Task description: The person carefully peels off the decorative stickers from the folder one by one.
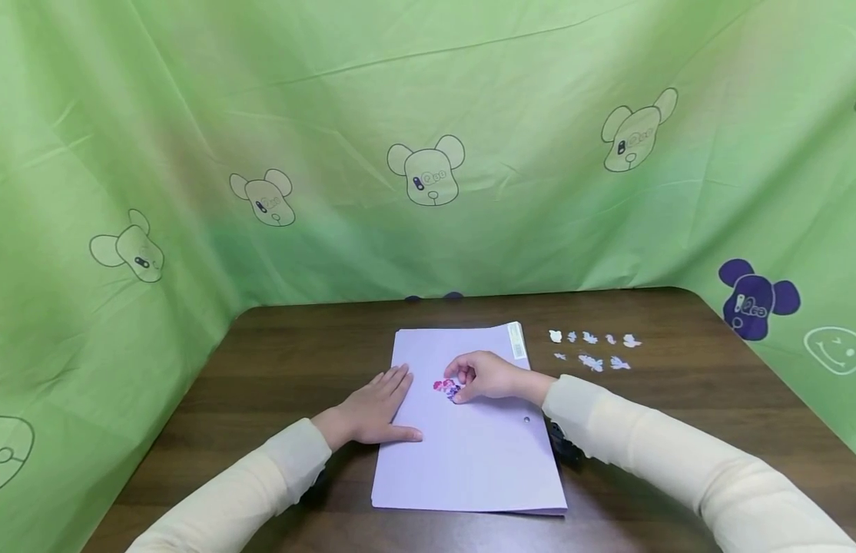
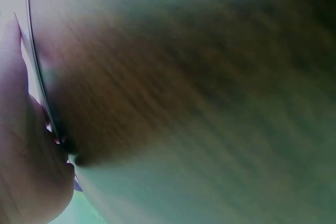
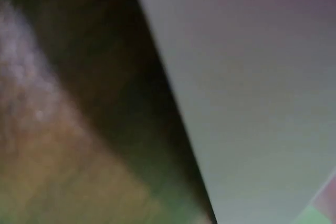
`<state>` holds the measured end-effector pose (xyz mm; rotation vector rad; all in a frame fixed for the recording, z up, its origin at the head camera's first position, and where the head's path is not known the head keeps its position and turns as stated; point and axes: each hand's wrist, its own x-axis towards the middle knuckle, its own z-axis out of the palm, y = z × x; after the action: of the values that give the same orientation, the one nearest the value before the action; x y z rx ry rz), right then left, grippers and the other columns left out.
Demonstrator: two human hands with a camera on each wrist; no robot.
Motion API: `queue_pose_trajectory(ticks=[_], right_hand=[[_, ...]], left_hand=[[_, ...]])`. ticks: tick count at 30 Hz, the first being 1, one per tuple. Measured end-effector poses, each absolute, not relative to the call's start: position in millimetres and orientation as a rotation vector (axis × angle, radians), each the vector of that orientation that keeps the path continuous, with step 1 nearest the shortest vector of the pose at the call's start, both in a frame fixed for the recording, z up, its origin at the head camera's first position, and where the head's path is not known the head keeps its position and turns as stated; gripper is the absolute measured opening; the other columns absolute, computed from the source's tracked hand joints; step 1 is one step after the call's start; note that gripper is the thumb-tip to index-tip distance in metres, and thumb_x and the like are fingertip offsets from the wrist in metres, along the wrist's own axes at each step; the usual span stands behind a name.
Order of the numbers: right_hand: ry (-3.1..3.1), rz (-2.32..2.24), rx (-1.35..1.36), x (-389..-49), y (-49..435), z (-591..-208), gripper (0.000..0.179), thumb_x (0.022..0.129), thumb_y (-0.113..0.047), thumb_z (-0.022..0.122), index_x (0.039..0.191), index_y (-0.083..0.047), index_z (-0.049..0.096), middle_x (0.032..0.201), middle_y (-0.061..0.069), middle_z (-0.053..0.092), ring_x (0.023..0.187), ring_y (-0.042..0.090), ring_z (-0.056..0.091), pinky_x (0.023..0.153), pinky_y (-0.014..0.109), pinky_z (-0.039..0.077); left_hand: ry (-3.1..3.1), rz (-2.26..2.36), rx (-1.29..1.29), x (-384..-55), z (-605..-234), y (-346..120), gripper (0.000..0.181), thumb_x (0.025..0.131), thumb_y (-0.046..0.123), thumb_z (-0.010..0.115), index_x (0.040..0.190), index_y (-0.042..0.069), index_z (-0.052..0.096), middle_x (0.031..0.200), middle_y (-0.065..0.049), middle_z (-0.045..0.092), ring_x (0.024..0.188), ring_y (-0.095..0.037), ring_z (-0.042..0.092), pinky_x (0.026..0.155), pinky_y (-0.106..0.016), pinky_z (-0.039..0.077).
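Note:
A pale lilac file folder (image 1: 479,468) lies on the table, with a barcode label at its upper right corner. My left hand (image 1: 374,407) rests flat across its left edge, fingers spread; in the left wrist view, part of the left hand (image 2: 23,145) shows beside the folder's edge. Over the folder's upper middle, my right hand (image 1: 486,376) has curled fingers and holds a small pink and purple sticker (image 1: 443,385) between thumb and fingertips, close to the surface. The fingers partly hide the sticker. The right wrist view shows only the blurred folder (image 3: 252,87) and tabletop.
Several small pale cut-out stickers (image 1: 590,362) lie in two rows on the dark wooden table (image 1: 296,338), right of the folder. A dark object (image 1: 565,445) sits under the right wrist. A green curtain (image 1: 345,253) with bear prints hangs behind and at both sides.

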<state>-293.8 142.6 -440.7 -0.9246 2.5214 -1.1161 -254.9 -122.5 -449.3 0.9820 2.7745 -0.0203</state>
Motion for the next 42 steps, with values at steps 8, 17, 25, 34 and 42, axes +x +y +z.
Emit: queue_pose_trajectory(ticks=[8, 17, 25, 34, 42], right_hand=[[2.533, -1.078, -0.967, -293.8, 141.2, -440.6, 0.033, 0.079, -0.009, 0.081, 0.107, -0.001, 0.067, 0.076, -0.001, 0.053, 0.067, 0.009, 0.046, 0.065, 0.024, 0.042], [2.550, -1.060, -0.981, -292.0, 140.1, -441.2, 0.026, 0.079, -0.008, 0.080, 0.102, -0.003, 0.068, 0.074, 0.000, 0.053, 0.067, 0.010, 0.045, 0.066, 0.024, 0.040], [2.578, -1.072, -0.961, -289.2, 140.0, -440.6, 0.027, 0.080, -0.009, 0.080, 0.103, -0.003, 0.069, 0.075, 0.000, 0.053, 0.067, 0.010, 0.046, 0.066, 0.025, 0.041], [2.608, -1.073, -0.911, -286.4, 139.1, -439.3, 0.027, 0.079, -0.010, 0.081, 0.102, -0.003, 0.070, 0.074, -0.001, 0.054, 0.067, 0.011, 0.047, 0.066, 0.025, 0.041], [2.603, -1.093, -0.911, -287.2, 139.0, -439.3, 0.027, 0.078, -0.009, 0.082, 0.102, -0.002, 0.070, 0.073, -0.001, 0.054, 0.066, 0.011, 0.047, 0.063, 0.024, 0.042]], left_hand=[[2.774, -0.016, 0.984, -253.7, -446.6, -122.3, 0.108, 0.084, 0.080, 0.040, 0.155, 0.003, 0.014, 0.162, -0.013, 0.009, 0.147, -0.026, 0.007, 0.116, -0.039, 0.014], [2.768, -0.011, 0.978, -252.7, -446.6, -122.3, 0.108, 0.084, 0.080, 0.040, 0.155, 0.004, 0.014, 0.162, -0.013, 0.008, 0.147, -0.026, 0.007, 0.116, -0.039, 0.014], [2.764, -0.030, 0.973, -253.8, -447.0, -122.3, 0.108, 0.084, 0.080, 0.039, 0.156, 0.004, 0.013, 0.162, -0.012, 0.007, 0.147, -0.026, 0.006, 0.116, -0.039, 0.014], [2.761, -0.014, 0.960, -253.9, -447.9, -121.5, 0.107, 0.084, 0.079, 0.040, 0.156, 0.005, 0.012, 0.162, -0.011, 0.006, 0.147, -0.026, 0.006, 0.116, -0.040, 0.014], [2.766, -0.026, 0.967, -252.6, -445.3, -120.9, 0.107, 0.084, 0.079, 0.040, 0.156, 0.005, 0.013, 0.162, -0.011, 0.007, 0.147, -0.026, 0.007, 0.116, -0.039, 0.013]])
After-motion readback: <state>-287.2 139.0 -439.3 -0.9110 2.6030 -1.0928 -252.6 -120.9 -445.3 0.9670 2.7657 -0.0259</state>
